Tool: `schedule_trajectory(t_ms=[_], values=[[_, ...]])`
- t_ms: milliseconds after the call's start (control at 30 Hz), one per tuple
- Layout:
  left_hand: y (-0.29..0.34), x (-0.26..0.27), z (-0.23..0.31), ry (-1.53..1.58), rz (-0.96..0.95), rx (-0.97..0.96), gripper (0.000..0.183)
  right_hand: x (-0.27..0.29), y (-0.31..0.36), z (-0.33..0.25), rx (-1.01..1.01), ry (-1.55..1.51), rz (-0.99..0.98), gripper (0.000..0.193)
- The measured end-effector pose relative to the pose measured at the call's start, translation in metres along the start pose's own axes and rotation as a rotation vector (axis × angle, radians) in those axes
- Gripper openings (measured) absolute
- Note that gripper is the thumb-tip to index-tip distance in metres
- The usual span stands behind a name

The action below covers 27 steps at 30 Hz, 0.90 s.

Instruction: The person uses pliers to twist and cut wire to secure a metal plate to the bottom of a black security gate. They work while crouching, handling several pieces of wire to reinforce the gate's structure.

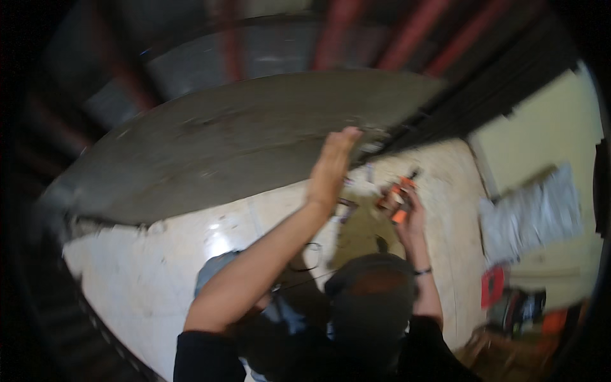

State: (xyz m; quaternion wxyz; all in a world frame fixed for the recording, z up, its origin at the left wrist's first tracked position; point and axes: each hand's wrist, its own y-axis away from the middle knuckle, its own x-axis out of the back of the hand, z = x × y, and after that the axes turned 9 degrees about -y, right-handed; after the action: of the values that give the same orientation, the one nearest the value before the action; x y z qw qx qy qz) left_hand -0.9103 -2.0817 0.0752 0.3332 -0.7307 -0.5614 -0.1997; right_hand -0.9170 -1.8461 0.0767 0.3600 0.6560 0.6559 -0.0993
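Hands: left (331, 167) straight-fingered over grey ledge (235, 140); right (413, 213) gripping orange-black tool (400, 215).

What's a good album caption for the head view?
Left hand by a grey surface, right hand holding an orange-and-black object.

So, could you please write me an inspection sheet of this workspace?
Surface: pale floor, glare on it; a gray cement-like slab borders it.
Job's things: an orange and black tool, its exact kind too blurred to tell.
Clutter: a light gray sack at the right, a red item below it.
Hands: left hand open, fingers extended, contact with the slab unclear; right hand closed on the tool.
Cables: a thin dark loop, perhaps a cord, between the forearms.
Surroundings: blurred red bars beyond the slab; a pale wall at the right.
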Motion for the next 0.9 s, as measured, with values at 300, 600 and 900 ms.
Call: schedule_trajectory(t_ms=[300,600,900], values=[[0.005,0.033,-0.028,-0.040,-0.137,-0.215,0.069,-0.041,-0.024,-0.044,-0.363,0.636,0.075,0.032],[0.008,0.039,-0.036,-0.013,-0.170,-0.225,0.070,-0.079,-0.017,-0.038,-0.521,0.132,-0.017,0.026],[0.007,0.045,-0.032,-0.002,-0.190,-0.177,0.070,-0.099,-0.030,0.005,-0.344,0.147,-0.044,0.045]])
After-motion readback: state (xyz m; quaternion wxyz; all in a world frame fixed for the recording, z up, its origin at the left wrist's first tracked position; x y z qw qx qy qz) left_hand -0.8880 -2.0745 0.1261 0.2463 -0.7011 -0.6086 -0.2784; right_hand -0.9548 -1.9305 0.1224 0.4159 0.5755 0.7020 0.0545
